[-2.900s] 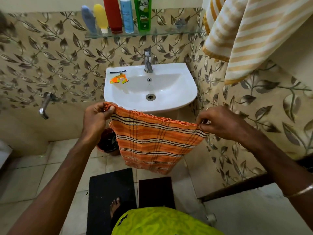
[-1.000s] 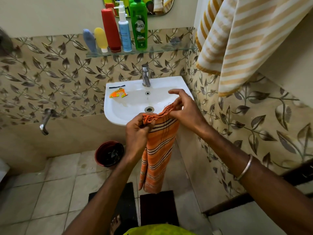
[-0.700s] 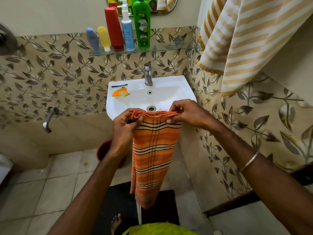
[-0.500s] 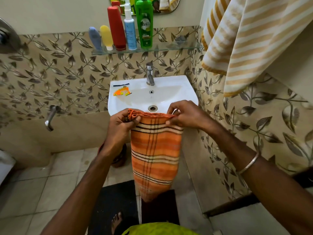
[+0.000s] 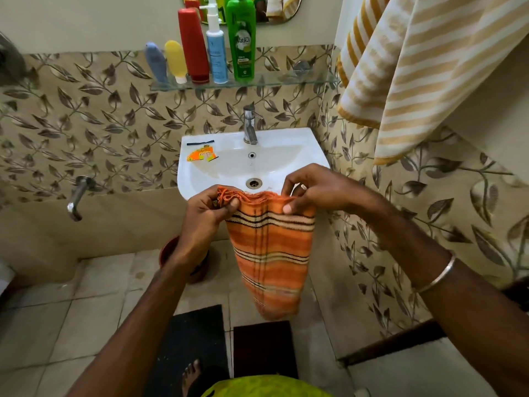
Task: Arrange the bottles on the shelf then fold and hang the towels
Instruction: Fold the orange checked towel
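Note:
An orange striped towel (image 5: 272, 253), folded narrow, hangs in front of the white sink (image 5: 197, 176). My left hand (image 5: 206, 216) pinches its top left corner and my right hand (image 5: 312, 193) pinches the top right corner. On the glass shelf (image 5: 286, 78) stand several bottles in a row: a blue tube (image 5: 156, 63), a yellow tube (image 5: 176, 61), a red bottle (image 5: 193, 44), a white-blue spray bottle (image 5: 217, 50) and a green bottle (image 5: 240, 38). A yellow-and-white striped towel (image 5: 406, 61) hangs at the upper right.
A tap (image 5: 250, 124) rises behind the basin, and an orange sachet (image 5: 201, 156) lies on its left rim. A wall tap (image 5: 76, 197) juts out at the left. A red bucket (image 5: 197, 265) sits under the sink. Dark mats (image 5: 194, 339) cover the tiled floor by my foot.
The towel was spread wide between my hands, then my hands came together and folded it in half. It now hangs as a narrow strip held by both top corners.

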{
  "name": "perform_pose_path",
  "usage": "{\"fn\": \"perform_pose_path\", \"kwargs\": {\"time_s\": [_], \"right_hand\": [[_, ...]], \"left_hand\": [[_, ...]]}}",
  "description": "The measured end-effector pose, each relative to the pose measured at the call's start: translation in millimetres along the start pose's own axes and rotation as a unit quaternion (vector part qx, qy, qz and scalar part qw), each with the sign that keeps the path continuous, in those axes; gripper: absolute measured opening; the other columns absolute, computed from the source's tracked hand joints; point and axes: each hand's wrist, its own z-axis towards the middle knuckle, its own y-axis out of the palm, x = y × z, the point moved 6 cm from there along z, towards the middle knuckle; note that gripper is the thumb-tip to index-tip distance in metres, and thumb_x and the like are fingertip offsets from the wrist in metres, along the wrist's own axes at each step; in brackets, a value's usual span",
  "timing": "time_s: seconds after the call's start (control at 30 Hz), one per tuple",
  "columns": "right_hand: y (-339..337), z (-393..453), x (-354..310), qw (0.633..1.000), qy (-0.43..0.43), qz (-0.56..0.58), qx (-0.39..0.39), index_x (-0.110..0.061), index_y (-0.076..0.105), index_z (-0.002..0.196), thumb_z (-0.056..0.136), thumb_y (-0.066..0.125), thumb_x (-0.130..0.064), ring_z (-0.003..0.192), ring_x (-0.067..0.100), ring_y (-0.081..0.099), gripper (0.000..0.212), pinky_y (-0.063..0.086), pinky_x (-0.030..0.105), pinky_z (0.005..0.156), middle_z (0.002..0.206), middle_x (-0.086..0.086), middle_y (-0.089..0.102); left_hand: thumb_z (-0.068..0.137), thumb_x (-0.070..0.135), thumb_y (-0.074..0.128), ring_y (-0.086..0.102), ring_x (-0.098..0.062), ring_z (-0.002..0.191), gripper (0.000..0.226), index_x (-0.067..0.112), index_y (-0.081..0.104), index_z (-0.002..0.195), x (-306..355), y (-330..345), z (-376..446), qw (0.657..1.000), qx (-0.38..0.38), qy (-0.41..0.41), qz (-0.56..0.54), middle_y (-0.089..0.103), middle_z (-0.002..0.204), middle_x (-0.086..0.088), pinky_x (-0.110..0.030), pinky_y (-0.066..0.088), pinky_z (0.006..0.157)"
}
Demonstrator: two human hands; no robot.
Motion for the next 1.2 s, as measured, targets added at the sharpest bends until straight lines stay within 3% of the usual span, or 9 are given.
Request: {"fn": "perform_pose_path", "kwargs": {"time_s": [0.1, 0.23, 0.4, 0.5, 0.63, 0.83, 1.0, 1.07, 1.2], "right_hand": [[-0.9, -4.1, -0.5, 0.998, -0.019, 0.051, -0.01, -0.012, 0.073, 0.095, 0.086, 0.078, -0.015, 0.092, 0.027, 0.075, 0.011, 0.06, 0.049, 0.085, 0.099, 0.01, 0.077], [-10.8, -4.7, -0.5, 0.992, -0.061, 0.1, 0.042, -0.016, 0.076, 0.094, 0.084, 0.079, -0.017, 0.097, 0.031, 0.071, 0.01, 0.057, 0.052, 0.088, 0.1, 0.01, 0.075], [-17.1, -3.9, 4.1, 0.971, -0.093, 0.21, 0.065, -0.017, 0.075, 0.097, 0.081, 0.081, -0.02, 0.092, 0.022, 0.07, 0.017, 0.054, 0.048, 0.085, 0.097, 0.003, 0.075], [-12.4, -0.5, 15.2, 0.943, -0.092, 0.316, 0.057, -0.021, 0.072, 0.113, 0.073, 0.088, -0.038, 0.095, 0.023, 0.07, 0.046, 0.056, 0.041, 0.085, 0.105, 0.006, 0.075], [11.4, 0.8, 33.7, 0.899, -0.088, 0.429, 0.002, -0.015, 0.06, 0.135, 0.06, 0.089, -0.058, 0.121, 0.03, 0.064, 0.091, 0.054, 0.045, 0.102, 0.128, 0.012, 0.068], [61.3, -1.7, 61.9, 0.92, -0.055, 0.388, -0.003, -0.022, 0.063, 0.129, 0.063, 0.093, -0.032, 0.124, 0.028, 0.064, 0.073, 0.054, 0.046, 0.101, 0.128, 0.009, 0.07], [82.0, 7.1, 68.4, 0.915, -0.021, 0.401, 0.02, -0.027, 0.067, 0.129, 0.077, 0.086, -0.036, 0.129, 0.029, 0.061, 0.056, 0.043, 0.059, 0.112, 0.137, 0.01, 0.066], [83.1, 9.3, 66.3, 0.911, -0.005, 0.413, 0.013, -0.025, 0.063, 0.133, 0.072, 0.087, -0.046, 0.13, 0.029, 0.061, 0.069, 0.045, 0.055, 0.111, 0.138, 0.009, 0.065], [76.6, 15.2, 54.0, 0.897, -0.016, 0.442, 0.007, -0.024, 0.062, 0.13, 0.076, 0.08, -0.041, 0.124, 0.026, 0.065, 0.059, 0.056, 0.04, 0.099, 0.132, 0.006, 0.07]], "left_hand": [[0.09, 0.007, 0.067, 0.072, -0.024, 0.095, 0.027, 0.0, 0.066, 0.115, -2.7, -0.8, -1.7, 1.0, -0.007, -0.013, -0.026, 0.075, 0.1, -0.012, -0.036, 0.057, 0.084], [0.071, 0.016, 0.085, 0.069, -0.023, 0.112, 0.065, 0.022, 0.06, 0.131, -10.3, 9.4, -3.8, 0.992, -0.104, -0.063, -0.038, 0.072, 0.121, -0.008, -0.04, 0.058, 0.091], [0.072, 0.008, 0.084, 0.07, -0.021, 0.11, 0.047, 0.025, 0.071, 0.114, -12.7, 19.8, -8.3, 0.994, -0.082, -0.071, -0.032, 0.074, 0.118, -0.002, -0.05, 0.055, 0.097], [0.075, 0.008, 0.077, 0.072, -0.026, 0.105, 0.036, 0.022, 0.074, 0.107, -0.2, 22.7, -8.9, 0.996, -0.024, -0.047, -0.077, 0.076, 0.112, -0.005, -0.049, 0.058, 0.091], [0.078, 0.009, 0.076, 0.073, -0.028, 0.1, 0.029, 0.015, 0.073, 0.107, 14.1, 26.4, -9.0, 0.997, 0.006, -0.016, -0.071, 0.077, 0.106, -0.007, -0.046, 0.06, 0.085], [0.082, 0.002, 0.074, 0.074, -0.029, 0.097, 0.023, 0.007, 0.073, 0.105, 32.8, 17.6, 0.5, 0.996, 0.063, 0.013, -0.065, 0.077, 0.103, -0.009, -0.044, 0.061, 0.081], [0.08, 0.001, 0.075, 0.075, -0.027, 0.094, 0.023, 0.007, 0.072, 0.102, 42.0, 9.0, 8.3, 0.993, 0.085, -0.018, -0.079, 0.078, 0.1, -0.008, -0.039, 0.062, 0.077], [0.078, 0.0, 0.077, 0.075, -0.027, 0.094, 0.029, 0.005, 0.072, 0.106, 41.4, 3.6, 12.5, 0.99, 0.098, -0.047, -0.091, 0.077, 0.102, -0.01, -0.042, 0.062, 0.079], [0.081, 0.003, 0.075, 0.073, -0.03, 0.102, 0.041, 0.003, 0.066, 0.12, 35.1, -7.4, 22.8, 0.984, 0.08, -0.112, -0.112, 0.075, 0.112, -0.013, -0.043, 0.06, 0.084]]}}
